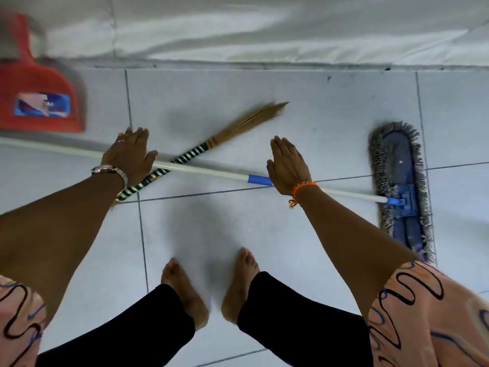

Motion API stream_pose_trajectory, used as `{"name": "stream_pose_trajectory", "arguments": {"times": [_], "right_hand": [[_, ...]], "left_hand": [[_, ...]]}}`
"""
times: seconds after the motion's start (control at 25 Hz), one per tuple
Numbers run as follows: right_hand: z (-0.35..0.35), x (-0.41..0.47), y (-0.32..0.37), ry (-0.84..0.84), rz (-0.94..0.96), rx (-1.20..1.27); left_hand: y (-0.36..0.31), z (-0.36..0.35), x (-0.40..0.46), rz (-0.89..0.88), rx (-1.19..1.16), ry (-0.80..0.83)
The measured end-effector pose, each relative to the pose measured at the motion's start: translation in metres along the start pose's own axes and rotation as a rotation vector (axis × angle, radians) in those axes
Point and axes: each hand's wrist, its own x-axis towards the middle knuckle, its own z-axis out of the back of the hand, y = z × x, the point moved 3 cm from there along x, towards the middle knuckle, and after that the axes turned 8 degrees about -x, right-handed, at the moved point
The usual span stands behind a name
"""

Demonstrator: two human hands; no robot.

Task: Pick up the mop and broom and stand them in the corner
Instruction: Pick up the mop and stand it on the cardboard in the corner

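Observation:
A mop lies flat on the pale tiled floor, its long white pole [206, 170] running left to right with a blue band, ending in a blue flat head with grey fringe [399, 186] at the right. A straw broom [246, 125] with a black-and-white striped handle lies diagonally under the pole. My left hand [129, 154] hovers over the crossing of pole and broom handle, fingers spread, holding nothing. My right hand [287, 165] is flat and open above the pole near the blue band.
A red dustpan [39, 102] leans at the far left by the wall. The white tiled wall [264, 30] meets the floor just beyond the broom. My bare feet [209, 287] stand close behind the pole.

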Motion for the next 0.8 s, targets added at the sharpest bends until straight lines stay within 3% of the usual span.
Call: {"name": "stream_pose_trajectory", "arguments": {"times": [0.12, 0.2, 0.32, 0.44, 0.64, 0.72, 0.8], "right_hand": [[-0.069, 0.029, 0.003, 0.096, 0.029, 0.001], [-0.109, 0.042, 0.003, 0.267, 0.058, -0.041], [-0.148, 0.061, 0.003, 0.486, 0.066, -0.090], [-0.173, 0.071, -0.001, 0.602, 0.088, -0.098], [-0.161, 0.062, -0.008, 0.781, 0.132, -0.120], [-0.137, 0.041, -0.012, 0.834, 0.092, -0.114], [-0.097, 0.018, -0.013, 0.845, 0.108, -0.094]], "left_hand": [[0.034, -0.055, 0.030, 0.027, -0.002, 0.078], [0.052, -0.086, 0.041, 0.036, 0.013, 0.111], [0.082, -0.096, 0.055, 0.065, 0.102, 0.137], [0.107, -0.108, 0.065, -0.007, 0.160, 0.191], [0.084, -0.076, 0.016, -0.194, 0.189, -0.025], [0.066, -0.051, -0.023, -0.290, 0.269, -0.063], [0.042, -0.012, -0.062, -0.279, 0.306, -0.088]]}}
